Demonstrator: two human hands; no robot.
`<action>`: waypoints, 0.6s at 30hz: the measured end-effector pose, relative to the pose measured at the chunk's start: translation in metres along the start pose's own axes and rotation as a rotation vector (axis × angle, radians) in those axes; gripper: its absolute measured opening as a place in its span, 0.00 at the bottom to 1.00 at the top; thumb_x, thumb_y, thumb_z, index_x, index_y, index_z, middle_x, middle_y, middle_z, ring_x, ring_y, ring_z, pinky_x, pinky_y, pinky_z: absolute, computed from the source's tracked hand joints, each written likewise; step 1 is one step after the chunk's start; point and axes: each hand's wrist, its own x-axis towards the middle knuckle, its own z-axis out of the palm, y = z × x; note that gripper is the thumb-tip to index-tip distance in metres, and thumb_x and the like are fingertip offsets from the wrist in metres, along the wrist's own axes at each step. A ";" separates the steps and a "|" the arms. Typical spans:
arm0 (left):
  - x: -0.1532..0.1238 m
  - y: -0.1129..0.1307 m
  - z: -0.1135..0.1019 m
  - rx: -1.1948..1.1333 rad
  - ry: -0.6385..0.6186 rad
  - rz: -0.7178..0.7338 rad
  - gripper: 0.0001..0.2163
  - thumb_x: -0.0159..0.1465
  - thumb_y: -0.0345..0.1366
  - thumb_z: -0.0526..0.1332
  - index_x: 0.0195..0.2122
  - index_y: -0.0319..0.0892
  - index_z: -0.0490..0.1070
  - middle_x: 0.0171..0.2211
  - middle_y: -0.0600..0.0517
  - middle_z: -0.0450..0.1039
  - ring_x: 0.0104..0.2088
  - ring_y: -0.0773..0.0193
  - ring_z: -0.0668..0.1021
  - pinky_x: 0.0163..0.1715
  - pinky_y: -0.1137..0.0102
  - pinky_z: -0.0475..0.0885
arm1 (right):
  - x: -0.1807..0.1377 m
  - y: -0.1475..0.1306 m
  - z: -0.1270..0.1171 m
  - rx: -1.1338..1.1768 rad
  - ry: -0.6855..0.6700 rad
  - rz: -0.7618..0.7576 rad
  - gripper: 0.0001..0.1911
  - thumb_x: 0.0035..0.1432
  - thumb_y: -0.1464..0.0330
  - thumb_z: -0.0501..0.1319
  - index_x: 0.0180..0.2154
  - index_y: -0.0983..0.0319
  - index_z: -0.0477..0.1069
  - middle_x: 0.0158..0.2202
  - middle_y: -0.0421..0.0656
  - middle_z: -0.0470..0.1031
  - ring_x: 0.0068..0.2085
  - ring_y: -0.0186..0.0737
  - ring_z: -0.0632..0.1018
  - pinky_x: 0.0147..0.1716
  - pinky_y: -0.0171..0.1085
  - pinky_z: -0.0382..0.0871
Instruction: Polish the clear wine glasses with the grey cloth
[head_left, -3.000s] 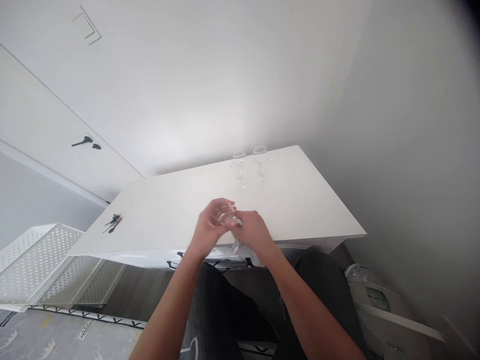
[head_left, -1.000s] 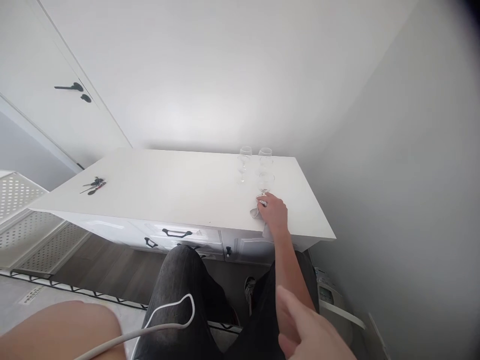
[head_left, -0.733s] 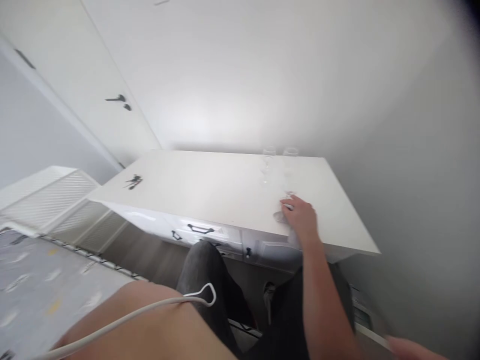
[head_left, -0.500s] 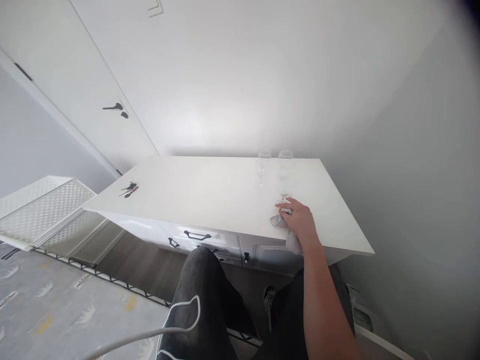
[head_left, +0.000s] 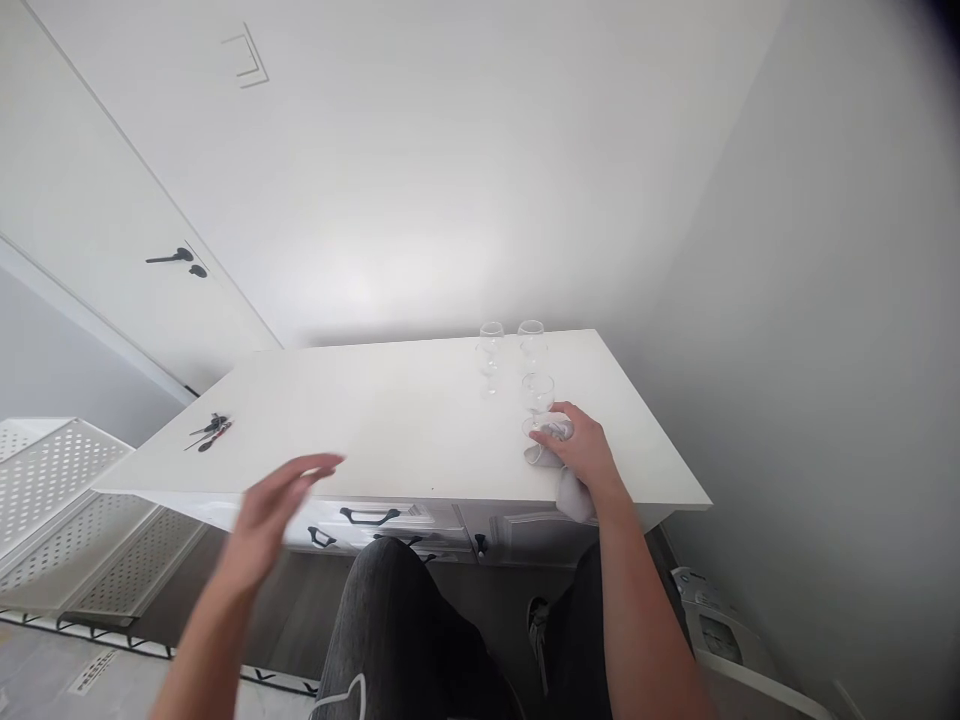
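Note:
My right hand (head_left: 581, 448) is closed on a bunched grey cloth (head_left: 576, 496) near the front edge of the white cabinet top. Part of the cloth hangs over that edge. Just beyond the fingertips a clear stemmed glass (head_left: 538, 390) stands upright; whether the fingers touch its base I cannot tell. Behind it are another clear glass (head_left: 531, 338) and, to its left, a third glass (head_left: 490, 340). My left hand (head_left: 274, 500), slightly blurred, hovers at the front edge left of centre, fingers stretched out and holding nothing.
Keys (head_left: 213, 430) lie at the left end of the white cabinet top (head_left: 375, 410). Below are drawers with black handles (head_left: 370, 516). A white perforated rack (head_left: 60, 500) is at left, a door handle (head_left: 176, 256) behind. A white appliance (head_left: 716, 630) stands lower right.
My left hand has come into view from the lower left. My right hand still grips the cloth beside the glass. The camera view has shifted, so the cabinet appears lower and further left.

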 end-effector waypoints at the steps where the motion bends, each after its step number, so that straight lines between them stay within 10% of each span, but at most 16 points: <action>1: 0.019 -0.002 0.016 0.004 -0.028 0.037 0.14 0.71 0.49 0.57 0.51 0.51 0.76 0.56 0.49 0.77 0.56 0.51 0.78 0.60 0.52 0.74 | 0.001 0.000 0.002 -0.035 -0.007 -0.035 0.29 0.55 0.49 0.67 0.53 0.56 0.73 0.58 0.48 0.75 0.57 0.54 0.73 0.56 0.49 0.70; 8: 0.149 -0.007 0.152 0.180 -0.316 0.229 0.22 0.67 0.54 0.61 0.58 0.50 0.71 0.71 0.46 0.59 0.70 0.47 0.63 0.69 0.49 0.61 | 0.009 0.008 0.012 -0.332 -0.042 -0.131 0.24 0.63 0.50 0.59 0.55 0.55 0.76 0.68 0.47 0.65 0.67 0.59 0.62 0.63 0.58 0.62; 18: 0.225 0.003 0.208 0.126 -0.443 0.321 0.34 0.64 0.64 0.58 0.66 0.53 0.63 0.76 0.46 0.45 0.74 0.41 0.53 0.71 0.45 0.51 | 0.020 0.004 0.012 -0.394 -0.121 -0.138 0.31 0.59 0.45 0.64 0.61 0.45 0.72 0.71 0.43 0.60 0.72 0.56 0.57 0.67 0.58 0.56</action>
